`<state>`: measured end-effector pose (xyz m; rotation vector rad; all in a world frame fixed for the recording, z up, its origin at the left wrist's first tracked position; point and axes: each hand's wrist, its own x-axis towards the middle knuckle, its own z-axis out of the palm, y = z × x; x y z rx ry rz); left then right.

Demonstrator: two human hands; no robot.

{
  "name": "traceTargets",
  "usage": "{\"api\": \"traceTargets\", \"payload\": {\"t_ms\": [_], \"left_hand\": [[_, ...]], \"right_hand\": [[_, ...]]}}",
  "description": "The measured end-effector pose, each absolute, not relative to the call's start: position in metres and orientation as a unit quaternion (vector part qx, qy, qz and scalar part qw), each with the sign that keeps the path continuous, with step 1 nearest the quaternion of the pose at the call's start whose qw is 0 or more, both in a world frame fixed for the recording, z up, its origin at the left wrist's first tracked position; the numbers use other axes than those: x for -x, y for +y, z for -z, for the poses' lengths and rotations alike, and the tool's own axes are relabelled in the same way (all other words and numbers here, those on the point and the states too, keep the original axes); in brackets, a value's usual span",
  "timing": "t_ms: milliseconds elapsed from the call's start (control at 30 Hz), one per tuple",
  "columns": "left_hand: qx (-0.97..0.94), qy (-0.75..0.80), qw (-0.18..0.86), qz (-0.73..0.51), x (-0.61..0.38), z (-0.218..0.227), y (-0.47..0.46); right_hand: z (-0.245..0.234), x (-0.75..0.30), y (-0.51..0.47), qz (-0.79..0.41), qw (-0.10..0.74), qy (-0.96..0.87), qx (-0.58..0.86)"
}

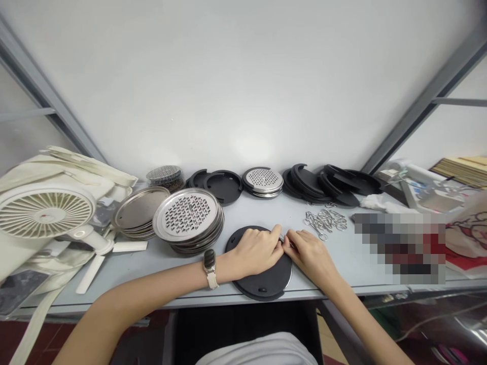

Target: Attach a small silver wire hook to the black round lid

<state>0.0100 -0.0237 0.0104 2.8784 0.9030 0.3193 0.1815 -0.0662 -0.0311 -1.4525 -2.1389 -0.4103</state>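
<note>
1. Well, the left hand [253,252] is curled firmly over a black round disc [262,285] with a thin steel rim, its fingers bent toward the disc's right edge. A smartwatch [209,266] sits on that wrist.
2. The right hand [310,257] is closed in a pinch on a thin metal piece [284,239], too small to identify, right at the disc's rim. Its fingertips [289,236] touch those of the left hand.
3. The disc lies flat near the near edge of a pale grey table [114,276], between both forearms.
4. Just left of it stands a stack of perforated steel plates [186,215], then a stack of plain steel discs [139,213] and a white desk fan [45,210] against a canvas tote bag [61,170].
5. Along the far edge lie black slotted rings [224,186] and a smaller perforated stack [262,181].
6. To the right lies a heap of wire clips [324,222], beside a pixelated patch [399,248] that hides whatever is there.
</note>
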Motion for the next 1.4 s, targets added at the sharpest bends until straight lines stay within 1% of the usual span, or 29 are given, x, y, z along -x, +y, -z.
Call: {"api": "traceTargets", "payload": {"t_ms": [333, 533, 667, 833, 1000, 1167, 1300, 1400], "left_hand": [[-0.948, 0.294, 0.057, -0.107, -0.0095, -0.0100, -0.0241], [-0.948, 0.293, 0.055, -0.111, -0.0102, -0.0079, -0.0241], [-0.948, 0.296, 0.059, -0.097, -0.0105, -0.0103, -0.0237], [-0.950, 0.301, 0.034, -0.076, -0.0093, -0.0135, -0.0216], [-0.935, 0.335, 0.041, -0.107, -0.0109, -0.0112, -0.0220], [-0.910, 0.395, 0.026, -0.119, -0.0130, -0.0071, -0.0217], [-0.924, 0.361, 0.037, -0.120, -0.0125, -0.0088, -0.0220], [-0.932, 0.340, 0.040, -0.117, -0.0122, -0.0106, -0.0228]], "right_hand": [[0.0318, -0.1815, -0.0657, 0.195, 0.248, -0.790, 0.526], [0.0318, -0.1811, -0.0656, 0.192, 0.255, -0.789, 0.524], [0.0316, -0.1811, -0.0665, 0.189, 0.265, -0.788, 0.523], [0.0299, -0.1806, -0.0710, 0.192, 0.292, -0.765, 0.541], [0.0288, -0.1794, -0.0701, 0.138, 0.323, -0.740, 0.574], [0.0302, -0.1797, -0.0672, 0.059, 0.323, -0.726, 0.604], [0.0320, -0.1805, -0.0657, 0.023, 0.317, -0.726, 0.610], [0.0325, -0.1810, -0.0651, -0.037, 0.287, -0.754, 0.589]]}}
